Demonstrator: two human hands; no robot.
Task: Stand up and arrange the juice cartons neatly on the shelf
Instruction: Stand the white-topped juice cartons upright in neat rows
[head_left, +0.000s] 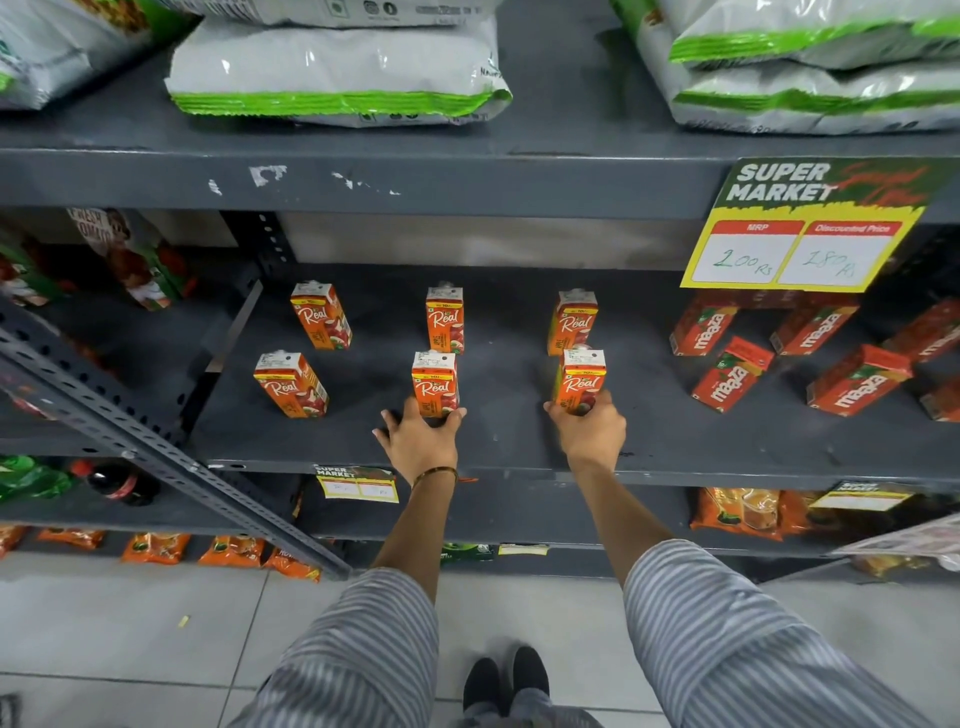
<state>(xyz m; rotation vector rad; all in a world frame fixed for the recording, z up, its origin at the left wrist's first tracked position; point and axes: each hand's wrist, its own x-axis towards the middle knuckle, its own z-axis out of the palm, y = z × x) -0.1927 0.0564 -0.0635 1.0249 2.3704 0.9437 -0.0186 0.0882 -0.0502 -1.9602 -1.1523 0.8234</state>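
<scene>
Several orange "Real" juice cartons stand upright on the dark grey shelf (498, 447) in two rows. The back row holds a left carton (321, 315), a middle carton (445, 318) and a right carton (572, 321). In the front row a left carton (291, 384) stands alone. My left hand (420, 436) grips the base of the front middle carton (435, 383). My right hand (589, 428) grips the base of the front right carton (579, 380). Both held cartons are upright and rest on the shelf.
Red "Maaza" cartons (731, 379) lie scattered on the same shelf to the right. A yellow price sign (795, 249) hangs from the shelf above, which carries white-and-green bags (337, 67). A slanted metal upright (156, 452) crosses at left. Snack packs fill the lower shelves.
</scene>
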